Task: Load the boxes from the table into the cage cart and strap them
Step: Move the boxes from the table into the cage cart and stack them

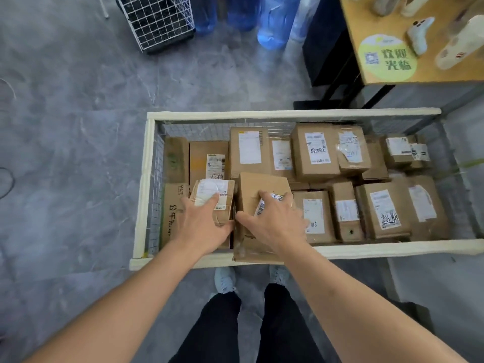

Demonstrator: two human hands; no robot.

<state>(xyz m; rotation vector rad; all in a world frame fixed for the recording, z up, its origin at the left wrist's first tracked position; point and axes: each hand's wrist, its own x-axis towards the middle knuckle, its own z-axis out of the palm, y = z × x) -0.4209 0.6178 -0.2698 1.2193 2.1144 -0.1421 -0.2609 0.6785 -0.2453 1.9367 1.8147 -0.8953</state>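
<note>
Gripping a small labelled box (213, 203) with my left hand (203, 226), my right hand (272, 221) clasps a taller carton (262, 195), long axis running away from me, inside the cage cart (146, 184).

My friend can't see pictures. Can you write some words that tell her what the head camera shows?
A person's left hand holds a small labelled box while the right hand grips a taller box, both inside a cage cart full of cardboard parcels. A wooden table stands at the upper right.
</note>
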